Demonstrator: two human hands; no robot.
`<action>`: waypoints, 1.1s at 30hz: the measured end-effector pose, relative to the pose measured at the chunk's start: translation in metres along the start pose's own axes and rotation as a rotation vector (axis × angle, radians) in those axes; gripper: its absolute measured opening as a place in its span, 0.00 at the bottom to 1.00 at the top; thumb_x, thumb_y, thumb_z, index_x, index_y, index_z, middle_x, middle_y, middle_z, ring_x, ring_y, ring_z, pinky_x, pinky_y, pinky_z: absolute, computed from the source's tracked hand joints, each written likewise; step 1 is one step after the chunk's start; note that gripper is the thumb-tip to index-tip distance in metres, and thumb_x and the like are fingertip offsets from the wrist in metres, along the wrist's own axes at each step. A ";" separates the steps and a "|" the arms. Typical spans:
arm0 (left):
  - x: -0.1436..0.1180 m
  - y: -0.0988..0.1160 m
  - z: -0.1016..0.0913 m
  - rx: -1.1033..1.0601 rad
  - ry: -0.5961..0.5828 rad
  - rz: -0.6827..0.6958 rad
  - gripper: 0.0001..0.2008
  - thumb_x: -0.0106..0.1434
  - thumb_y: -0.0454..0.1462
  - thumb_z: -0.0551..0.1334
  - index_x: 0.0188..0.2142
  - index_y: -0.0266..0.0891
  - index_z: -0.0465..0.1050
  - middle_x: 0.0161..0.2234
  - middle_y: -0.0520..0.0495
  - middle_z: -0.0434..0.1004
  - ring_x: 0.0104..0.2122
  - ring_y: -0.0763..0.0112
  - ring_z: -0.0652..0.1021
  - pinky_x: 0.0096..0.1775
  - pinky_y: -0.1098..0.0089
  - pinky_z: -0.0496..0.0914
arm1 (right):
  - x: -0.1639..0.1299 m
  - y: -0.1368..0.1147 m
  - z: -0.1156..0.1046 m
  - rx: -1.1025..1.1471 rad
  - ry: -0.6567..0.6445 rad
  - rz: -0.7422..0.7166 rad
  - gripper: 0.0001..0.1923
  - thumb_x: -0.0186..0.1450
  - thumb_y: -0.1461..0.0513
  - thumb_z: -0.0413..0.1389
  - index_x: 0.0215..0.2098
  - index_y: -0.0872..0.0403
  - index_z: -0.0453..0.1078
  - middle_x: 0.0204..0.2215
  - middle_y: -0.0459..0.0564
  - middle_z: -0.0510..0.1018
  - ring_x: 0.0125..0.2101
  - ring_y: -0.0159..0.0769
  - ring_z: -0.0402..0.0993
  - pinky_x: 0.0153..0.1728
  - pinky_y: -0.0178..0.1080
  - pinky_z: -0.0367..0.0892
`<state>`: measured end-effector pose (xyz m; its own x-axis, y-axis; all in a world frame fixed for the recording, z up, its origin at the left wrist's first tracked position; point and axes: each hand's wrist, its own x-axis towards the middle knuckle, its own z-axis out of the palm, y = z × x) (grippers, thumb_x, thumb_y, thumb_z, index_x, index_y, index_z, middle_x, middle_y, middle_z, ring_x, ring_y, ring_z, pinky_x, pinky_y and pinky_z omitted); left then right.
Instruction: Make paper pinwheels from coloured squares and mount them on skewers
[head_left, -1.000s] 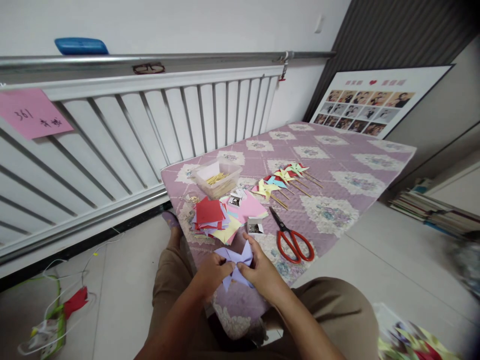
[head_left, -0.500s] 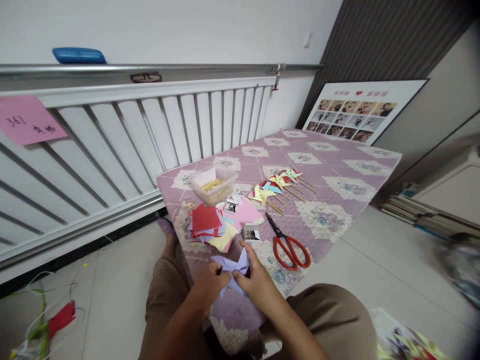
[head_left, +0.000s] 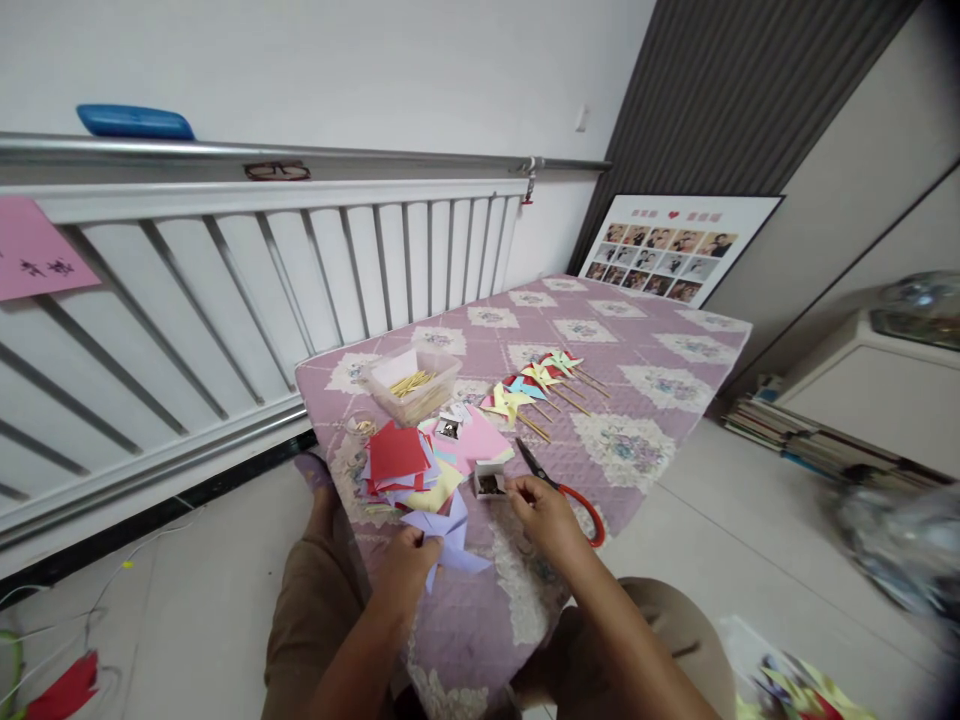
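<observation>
My left hand pinches a lilac paper pinwheel at its middle, its blades spreading out to the right over the table edge. My right hand is beside a small white box with small dark metal pieces inside. Its thumb and forefinger are pressed together at the box's right side; whatever they hold is too small to tell. Red-handled scissors lie partly behind my right hand. Left of the box is a stack of coloured paper squares, red on top.
Several finished pinwheels on sticks lie in a row farther back. A clear plastic tub of thin wooden sticks and a second small box stand nearby. A white radiator runs along the table's left. On the floor at right sits a container of paper pieces.
My right hand has let go of the lilac pinwheel and moved right and up to the small box. The left hand keeps the pinwheel, whose blades now spread more openly. The view has shifted slightly.
</observation>
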<state>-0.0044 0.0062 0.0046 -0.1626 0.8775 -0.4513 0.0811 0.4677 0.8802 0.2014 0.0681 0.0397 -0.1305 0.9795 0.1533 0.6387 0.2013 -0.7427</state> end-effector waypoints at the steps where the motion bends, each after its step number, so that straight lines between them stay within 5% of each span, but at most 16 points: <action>1: 0.000 0.000 0.001 -0.022 0.007 0.000 0.05 0.57 0.36 0.57 0.26 0.39 0.67 0.17 0.55 0.67 0.17 0.74 0.68 0.22 0.73 0.59 | 0.006 0.001 -0.002 -0.048 -0.012 -0.009 0.10 0.63 0.61 0.48 0.29 0.54 0.70 0.28 0.50 0.76 0.31 0.39 0.72 0.34 0.38 0.64; 10: 0.005 -0.008 0.001 -0.115 0.012 -0.017 0.04 0.57 0.36 0.58 0.27 0.39 0.69 0.18 0.55 0.68 0.17 0.75 0.67 0.22 0.73 0.59 | 0.045 -0.009 0.015 -0.437 -0.317 -0.040 0.09 0.63 0.67 0.53 0.28 0.56 0.74 0.32 0.51 0.79 0.35 0.36 0.74 0.38 0.37 0.65; 17: 0.010 -0.013 0.000 -0.161 -0.025 -0.010 0.04 0.56 0.35 0.58 0.30 0.38 0.71 0.20 0.55 0.70 0.19 0.74 0.69 0.24 0.73 0.62 | 0.060 -0.005 0.028 -0.641 -0.490 0.057 0.12 0.68 0.57 0.55 0.46 0.55 0.70 0.44 0.51 0.76 0.40 0.37 0.75 0.42 0.45 0.72; 25: 0.015 -0.020 -0.001 -0.165 -0.041 0.027 0.04 0.56 0.36 0.58 0.29 0.39 0.71 0.19 0.55 0.70 0.19 0.73 0.68 0.25 0.73 0.61 | 0.067 -0.008 0.031 -0.716 -0.532 0.061 0.10 0.69 0.56 0.54 0.40 0.55 0.73 0.39 0.49 0.78 0.39 0.37 0.75 0.42 0.44 0.71; 33: 0.014 -0.019 -0.001 -0.167 -0.057 0.046 0.06 0.56 0.36 0.57 0.31 0.40 0.73 0.19 0.56 0.69 0.20 0.73 0.68 0.24 0.73 0.60 | 0.064 -0.010 0.029 -0.745 -0.548 0.038 0.12 0.68 0.58 0.55 0.47 0.55 0.70 0.45 0.51 0.76 0.42 0.39 0.75 0.43 0.46 0.72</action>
<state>-0.0094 0.0097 -0.0182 -0.1057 0.9044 -0.4133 -0.0777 0.4069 0.9102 0.1643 0.1285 0.0377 -0.3186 0.8874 -0.3331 0.9478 0.3025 -0.1007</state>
